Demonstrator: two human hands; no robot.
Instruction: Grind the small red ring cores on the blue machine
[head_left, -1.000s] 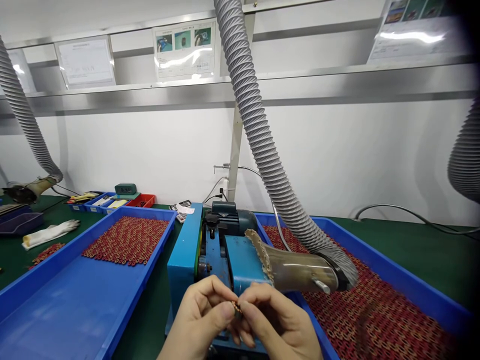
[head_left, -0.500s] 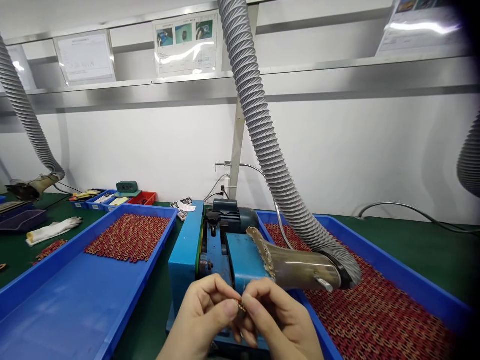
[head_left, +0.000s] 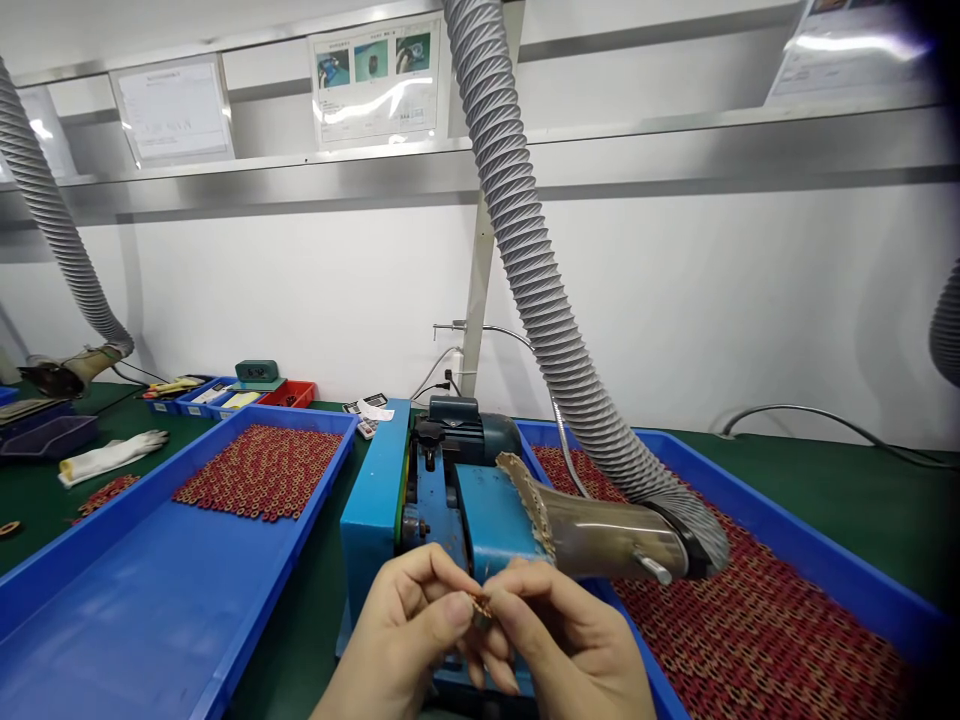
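My left hand [head_left: 409, 630] and my right hand [head_left: 562, 630] meet in front of the blue belt machine [head_left: 491, 505]. Between their thumbs and forefingers they pinch a small copper-coloured ring [head_left: 482, 608], mostly covered by the fingertips. The blue tray [head_left: 142, 600] on the left carries many small red and copper rings [head_left: 259, 470] packed at its far end. More such rings [head_left: 750, 620] fill the blue tray [head_left: 810, 550] on the right.
A grey corrugated hose [head_left: 525, 250] drops to a metal suction nozzle [head_left: 607, 535] beside the machine. On the green table [head_left: 765, 460] at left lie a white glove [head_left: 112, 457], loose rings [head_left: 109, 495] and small bins [head_left: 289, 393]. Paper sheets stand on the shelf above.
The view has shifted very slightly. Both hands stay together at the machine's front, and the small ring shows a little more between the fingertips.
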